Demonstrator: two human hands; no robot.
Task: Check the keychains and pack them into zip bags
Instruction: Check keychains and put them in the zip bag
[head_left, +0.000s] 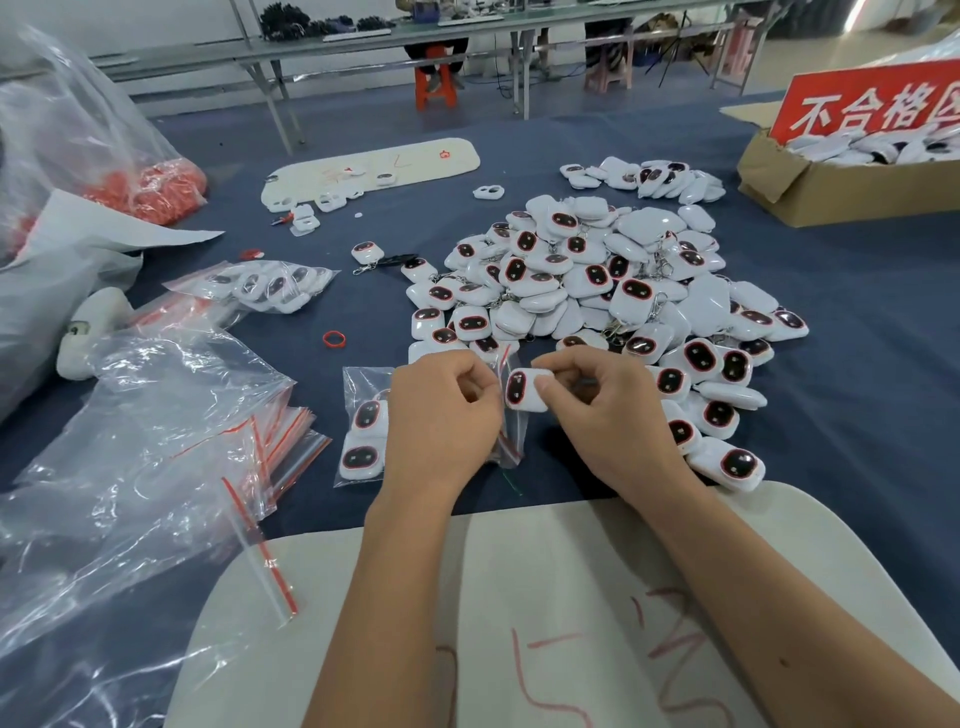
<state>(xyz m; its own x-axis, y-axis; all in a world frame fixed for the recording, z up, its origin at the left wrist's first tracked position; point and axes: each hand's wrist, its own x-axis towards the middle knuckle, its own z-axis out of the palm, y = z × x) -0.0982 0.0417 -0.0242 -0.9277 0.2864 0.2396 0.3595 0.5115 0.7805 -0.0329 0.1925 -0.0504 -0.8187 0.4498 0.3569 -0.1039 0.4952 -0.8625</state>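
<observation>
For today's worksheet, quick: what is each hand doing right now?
Left hand: pinching the mouth of the zip bag.
Right hand: pinching a white keychain at the bag's mouth.

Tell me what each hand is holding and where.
Right hand pinches a keychain by its right end; left hand pinches the zip bag at its open top edge.

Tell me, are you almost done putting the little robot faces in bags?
Not nearly. One filled bag lies at the left. The left hand holds open a zip bag already showing two keychains, while the right hand pinches another keychain at its mouth. A big pile still waits loose on the table.
</observation>
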